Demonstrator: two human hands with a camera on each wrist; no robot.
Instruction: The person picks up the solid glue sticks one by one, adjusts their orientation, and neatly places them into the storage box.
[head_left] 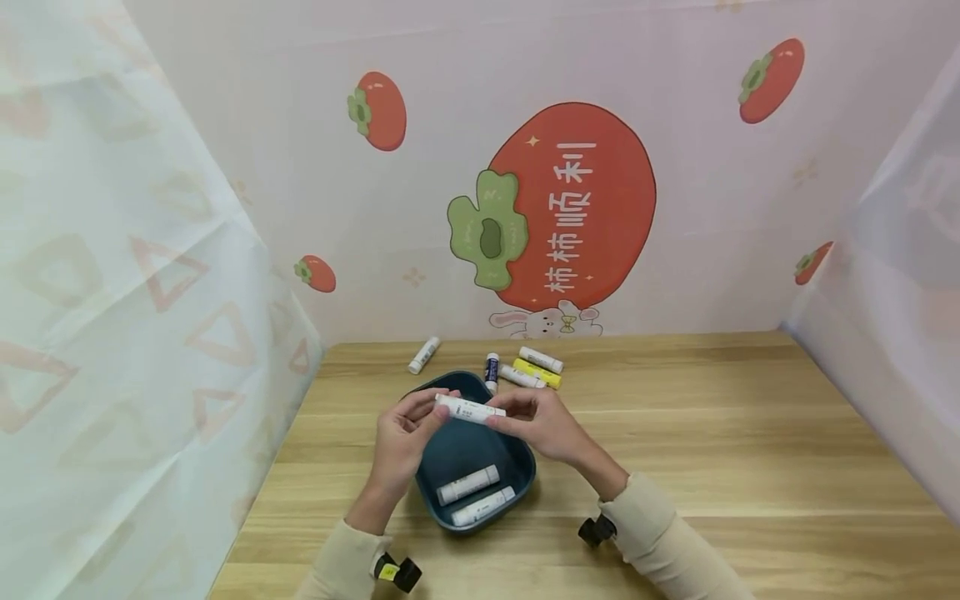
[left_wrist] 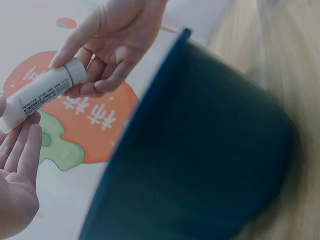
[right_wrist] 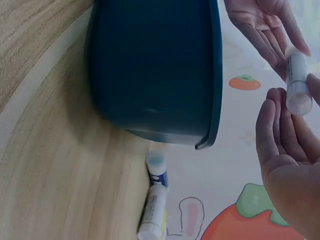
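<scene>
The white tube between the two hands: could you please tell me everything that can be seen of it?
The slim white cylindrical tube looks plastic, with small dark print along its side. A thin seam marks off a short, cap-like section at one end; no gap shows there. It is held crosswise above the dark blue rounded bin, not touching it. The left hand pinches one end, the right hand the seamed end.

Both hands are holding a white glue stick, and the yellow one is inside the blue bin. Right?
Not quite: the head view shows the yellow glue stick on the wooden table, outside the blue bin. The left hand and right hand do hold a white glue stick.
</scene>
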